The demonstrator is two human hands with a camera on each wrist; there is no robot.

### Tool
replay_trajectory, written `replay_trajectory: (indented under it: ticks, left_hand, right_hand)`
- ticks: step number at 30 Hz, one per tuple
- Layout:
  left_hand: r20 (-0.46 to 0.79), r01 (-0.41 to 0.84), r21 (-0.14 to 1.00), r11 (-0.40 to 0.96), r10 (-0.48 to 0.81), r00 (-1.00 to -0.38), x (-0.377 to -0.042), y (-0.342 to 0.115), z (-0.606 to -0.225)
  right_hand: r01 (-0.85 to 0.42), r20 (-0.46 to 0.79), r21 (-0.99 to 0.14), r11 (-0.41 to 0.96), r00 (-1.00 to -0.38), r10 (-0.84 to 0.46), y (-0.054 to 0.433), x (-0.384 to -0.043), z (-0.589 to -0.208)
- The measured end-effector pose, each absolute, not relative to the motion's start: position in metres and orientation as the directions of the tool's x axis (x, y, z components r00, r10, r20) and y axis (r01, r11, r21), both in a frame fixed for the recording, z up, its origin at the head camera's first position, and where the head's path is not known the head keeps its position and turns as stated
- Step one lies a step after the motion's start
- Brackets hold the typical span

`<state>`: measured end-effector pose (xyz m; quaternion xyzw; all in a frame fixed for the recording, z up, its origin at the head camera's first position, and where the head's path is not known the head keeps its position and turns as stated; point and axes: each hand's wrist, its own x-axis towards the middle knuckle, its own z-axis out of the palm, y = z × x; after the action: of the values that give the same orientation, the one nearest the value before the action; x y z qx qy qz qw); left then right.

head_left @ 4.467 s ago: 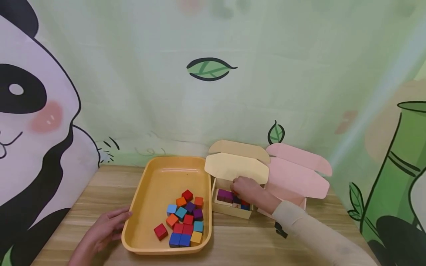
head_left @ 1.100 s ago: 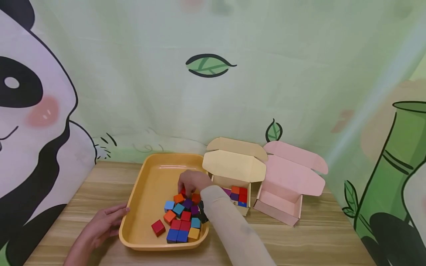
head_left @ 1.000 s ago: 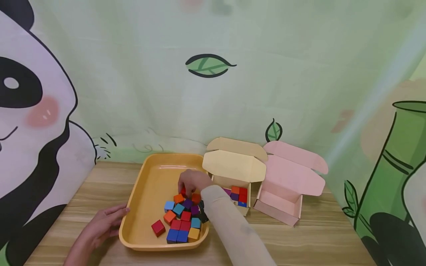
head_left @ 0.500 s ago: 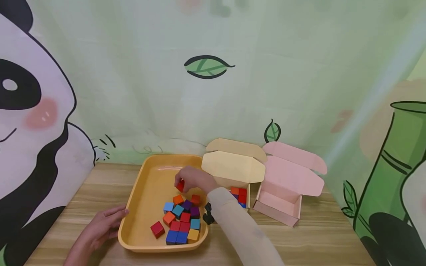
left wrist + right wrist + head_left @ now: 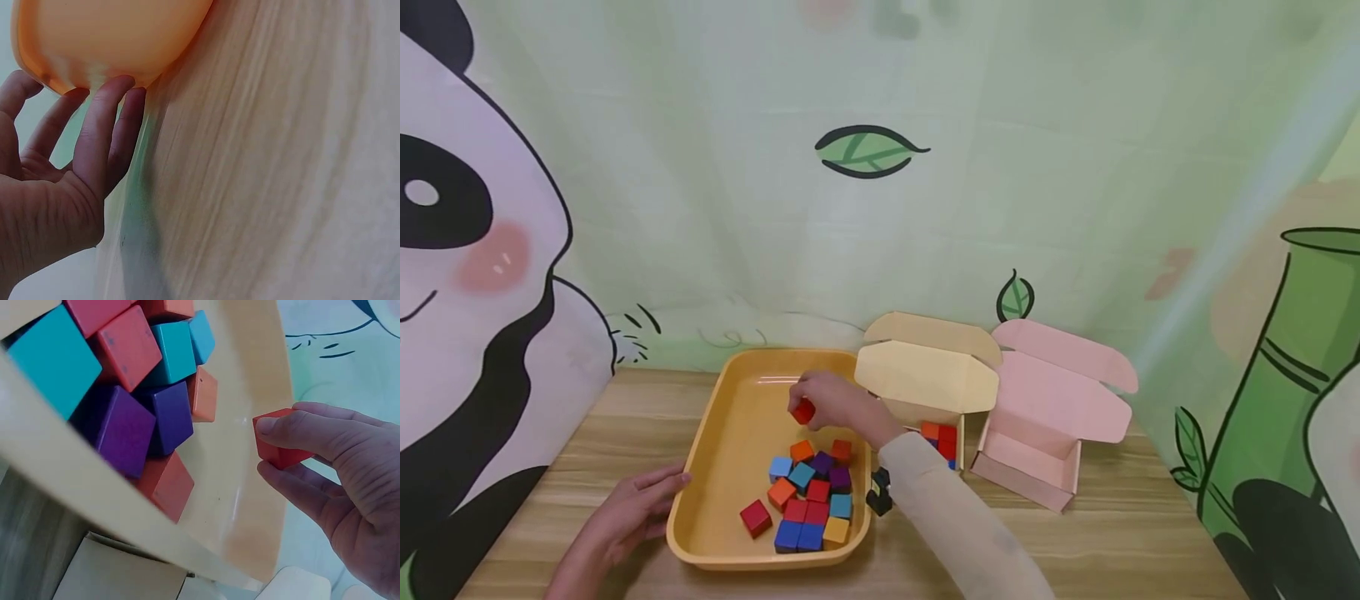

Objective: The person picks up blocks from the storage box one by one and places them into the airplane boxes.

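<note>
Between thumb and fingers my right hand (image 5: 350,469) pinches a red cube (image 5: 275,440), held above the far part of the yellow tray (image 5: 752,392). Several cubes lie near the tray's front right, among them a purple cube (image 5: 122,428), a teal cube (image 5: 169,353) and an orange cube (image 5: 781,493). A lone red cube (image 5: 756,517) sits left of the group. My left hand (image 5: 636,512) is at the tray's left side, its extended fingertips (image 5: 125,81) right at the outer wall.
Right of the tray stands an open cream box (image 5: 925,375) with several cubes (image 5: 938,435) inside, partly hidden by my right arm. Beside it is an open pink box (image 5: 1030,454) with a bare bottom. A leaf-patterned curtain (image 5: 880,233) hangs behind the wooden table (image 5: 1120,533).
My right hand went from the cream box to the tray's cubes, took hold of a red cube there and lifted it up and slightly left. My left hand has stayed at the tray.
</note>
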<state>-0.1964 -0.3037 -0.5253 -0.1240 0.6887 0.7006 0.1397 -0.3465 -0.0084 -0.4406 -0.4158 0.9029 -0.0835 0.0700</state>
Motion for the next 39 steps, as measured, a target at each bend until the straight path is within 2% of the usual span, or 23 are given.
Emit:
replay_trajectory:
  ticks: [10,22,30,39]
  left_hand:
    - [-0.365,-0.365,0.931,-0.023,0.024,-0.931,-0.196,-0.305,-0.525]
    - [-0.359,-0.36,0.933,-0.017,0.03,-0.933,-0.196,-0.305,-0.527]
    - [-0.366,-0.366,0.931,-0.01,0.021,-0.93,-0.195,-0.302,-0.524]
    - [-0.361,-0.362,0.932,-0.002,0.02,-0.932,-0.195,-0.304,-0.525]
  right_hand:
    - [-0.739,0.047,-0.257,0.623,-0.653,-0.756,0.01,-0.335,-0.427]
    - [-0.765,0.132,-0.21,0.609,-0.639,-0.758,0.036,-0.327,-0.425]
    - [-0.758,0.178,-0.237,0.607,-0.648,-0.74,0.057,-0.325,-0.421]
    - [-0.764,0.162,-0.205,0.612,-0.643,-0.749,0.087,-0.322,-0.418]
